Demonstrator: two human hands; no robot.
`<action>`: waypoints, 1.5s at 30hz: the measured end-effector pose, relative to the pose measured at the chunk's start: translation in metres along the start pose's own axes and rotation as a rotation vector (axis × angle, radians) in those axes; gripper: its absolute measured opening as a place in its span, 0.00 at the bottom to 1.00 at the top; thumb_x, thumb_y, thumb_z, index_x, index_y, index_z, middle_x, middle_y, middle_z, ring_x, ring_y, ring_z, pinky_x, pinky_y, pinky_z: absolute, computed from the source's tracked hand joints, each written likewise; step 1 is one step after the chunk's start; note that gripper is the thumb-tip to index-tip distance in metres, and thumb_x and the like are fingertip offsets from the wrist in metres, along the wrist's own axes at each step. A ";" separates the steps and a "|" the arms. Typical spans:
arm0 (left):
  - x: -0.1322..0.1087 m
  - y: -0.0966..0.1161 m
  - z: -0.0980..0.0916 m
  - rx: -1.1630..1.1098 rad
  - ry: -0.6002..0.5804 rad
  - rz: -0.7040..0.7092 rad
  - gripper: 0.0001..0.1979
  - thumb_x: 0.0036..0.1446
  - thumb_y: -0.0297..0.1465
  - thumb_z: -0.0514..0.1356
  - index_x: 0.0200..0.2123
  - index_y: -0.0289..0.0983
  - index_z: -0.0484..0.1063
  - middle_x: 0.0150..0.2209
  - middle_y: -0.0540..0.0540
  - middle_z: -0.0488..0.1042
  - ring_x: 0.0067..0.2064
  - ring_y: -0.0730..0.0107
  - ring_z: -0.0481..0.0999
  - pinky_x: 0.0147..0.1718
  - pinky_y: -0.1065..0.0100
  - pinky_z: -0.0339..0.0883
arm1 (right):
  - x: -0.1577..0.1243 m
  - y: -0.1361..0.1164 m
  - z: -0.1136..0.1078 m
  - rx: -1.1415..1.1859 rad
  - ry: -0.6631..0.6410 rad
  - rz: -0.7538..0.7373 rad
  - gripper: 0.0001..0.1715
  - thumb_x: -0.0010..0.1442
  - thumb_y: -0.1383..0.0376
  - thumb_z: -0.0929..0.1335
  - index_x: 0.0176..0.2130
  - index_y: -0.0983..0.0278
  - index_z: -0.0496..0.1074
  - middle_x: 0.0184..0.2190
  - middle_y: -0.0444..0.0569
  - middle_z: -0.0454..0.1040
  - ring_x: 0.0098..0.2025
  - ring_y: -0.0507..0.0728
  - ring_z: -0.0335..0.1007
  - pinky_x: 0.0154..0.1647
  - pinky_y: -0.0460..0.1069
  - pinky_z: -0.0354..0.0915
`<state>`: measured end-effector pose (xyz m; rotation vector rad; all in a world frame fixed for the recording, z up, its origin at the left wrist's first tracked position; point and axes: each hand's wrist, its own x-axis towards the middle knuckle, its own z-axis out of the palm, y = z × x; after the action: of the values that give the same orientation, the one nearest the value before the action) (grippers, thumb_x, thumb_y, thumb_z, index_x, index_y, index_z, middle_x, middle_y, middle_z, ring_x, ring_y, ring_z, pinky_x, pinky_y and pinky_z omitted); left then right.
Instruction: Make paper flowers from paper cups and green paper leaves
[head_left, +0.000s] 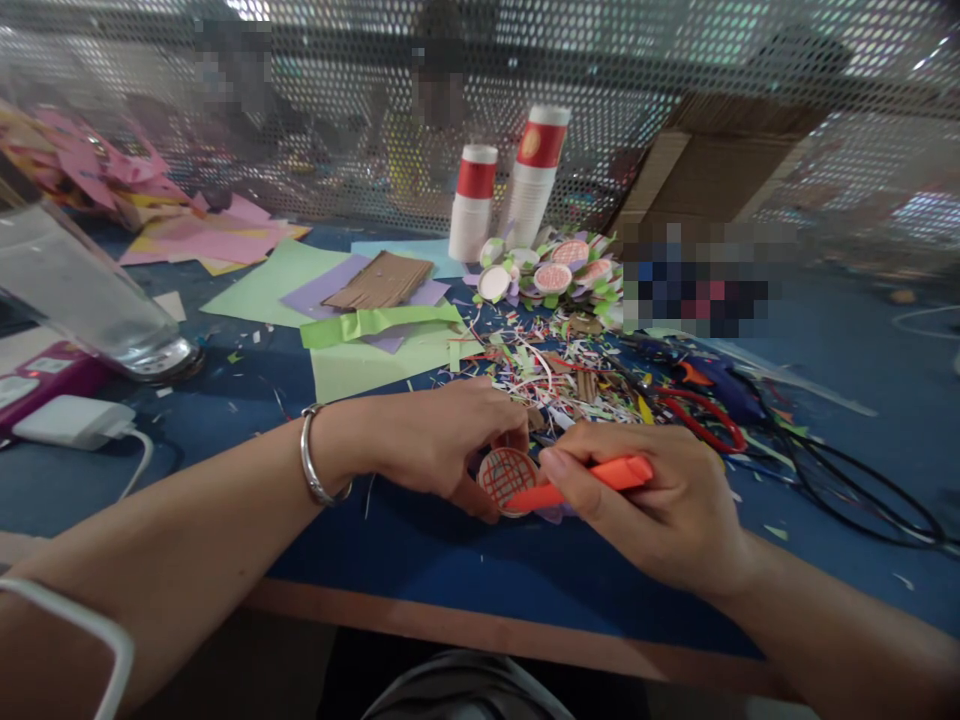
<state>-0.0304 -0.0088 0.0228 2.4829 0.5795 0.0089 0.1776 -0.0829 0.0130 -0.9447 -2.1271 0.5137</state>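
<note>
My left hand (442, 435) curls its thumb and fingers around the edge of a small round paper disc (504, 474), low over the near part of the table. Orange-red crossing lines cover the disc's pale top. An orange marker (600, 482) is gripped in my right hand (667, 505), its tip at the disc's right lower edge. Just behind both hands lies a heap of paper scraps (555, 375). Farther back are several similar discs (553, 278) with green and purple paper bits, some with orange lines and some plain white.
Two stacks of paper cups (472, 215) stand by the perforated metal screen (337, 130). Coloured paper sheets (259, 285) and cardboard (382, 280) lie left of centre. A clear glass (90, 280) and a power strip (52, 385) are at left; red-handled scissors (701, 425) and black cable (862, 490) at right.
</note>
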 end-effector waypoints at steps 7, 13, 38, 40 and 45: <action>0.000 0.002 -0.001 0.021 -0.001 -0.013 0.24 0.50 0.37 0.75 0.44 0.36 0.71 0.43 0.46 0.72 0.45 0.61 0.68 0.43 0.66 0.58 | 0.002 0.003 0.003 0.012 -0.030 0.015 0.21 0.69 0.68 0.66 0.23 0.62 0.64 0.18 0.38 0.61 0.19 0.46 0.53 0.20 0.44 0.53; 0.002 0.001 0.000 0.045 0.006 -0.002 0.24 0.49 0.38 0.76 0.44 0.35 0.70 0.43 0.45 0.73 0.46 0.60 0.70 0.44 0.66 0.60 | 0.002 0.007 -0.005 -0.068 -0.016 0.000 0.23 0.68 0.70 0.66 0.22 0.62 0.62 0.18 0.38 0.59 0.19 0.46 0.52 0.21 0.44 0.53; 0.003 0.000 0.001 0.061 0.019 0.020 0.23 0.48 0.39 0.75 0.42 0.34 0.72 0.42 0.45 0.74 0.44 0.60 0.71 0.44 0.64 0.63 | 0.007 0.008 0.003 -0.027 0.057 0.031 0.16 0.68 0.68 0.68 0.27 0.62 0.72 0.22 0.41 0.74 0.22 0.48 0.66 0.25 0.45 0.63; 0.003 0.000 0.001 0.064 0.018 0.018 0.24 0.48 0.39 0.75 0.43 0.34 0.72 0.42 0.45 0.74 0.45 0.60 0.71 0.44 0.64 0.63 | 0.008 0.009 0.005 -0.016 0.050 0.021 0.16 0.68 0.68 0.68 0.27 0.61 0.72 0.23 0.41 0.76 0.23 0.49 0.68 0.26 0.45 0.64; 0.003 -0.001 0.002 0.067 0.027 0.029 0.24 0.49 0.39 0.75 0.44 0.35 0.72 0.43 0.45 0.74 0.45 0.60 0.71 0.45 0.64 0.63 | 0.008 0.011 0.005 -0.052 0.041 0.023 0.16 0.68 0.68 0.68 0.27 0.61 0.72 0.21 0.41 0.74 0.22 0.49 0.66 0.25 0.44 0.63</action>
<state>-0.0283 -0.0077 0.0204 2.5595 0.5641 0.0352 0.1752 -0.0699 0.0069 -1.0015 -2.1042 0.4484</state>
